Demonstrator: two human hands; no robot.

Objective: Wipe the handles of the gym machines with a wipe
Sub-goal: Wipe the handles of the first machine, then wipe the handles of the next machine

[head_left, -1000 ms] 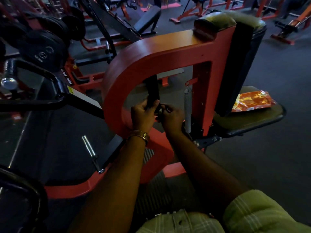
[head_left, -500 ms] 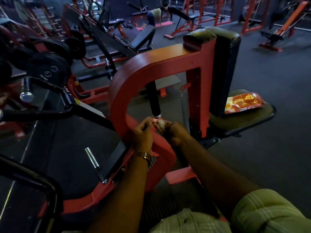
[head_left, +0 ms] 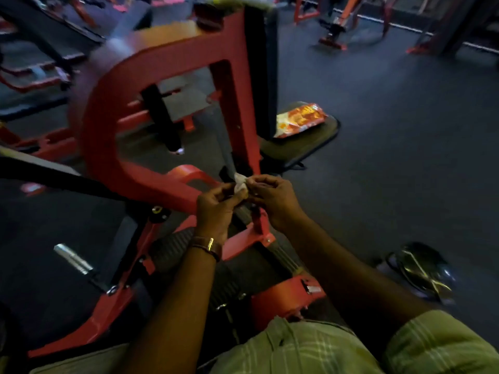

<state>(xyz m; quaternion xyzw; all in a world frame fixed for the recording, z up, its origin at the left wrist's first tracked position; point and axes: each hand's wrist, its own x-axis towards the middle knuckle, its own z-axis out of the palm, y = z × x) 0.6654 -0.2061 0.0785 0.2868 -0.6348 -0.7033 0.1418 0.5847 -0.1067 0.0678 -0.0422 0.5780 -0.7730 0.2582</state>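
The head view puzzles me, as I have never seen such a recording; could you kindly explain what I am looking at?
The camera sits on a person's head and looks forward and down, so the two arms reaching in from below are the wearer's own. The left hand, with a bracelet at its wrist, and the right hand together pinch a small white wipe. In front stands a red gym machine, its black handle hanging inside the frame. On its dark seat lies an orange packet. More machines stand behind on the dark floor. The picture is blurred, so finer detail cannot be told.
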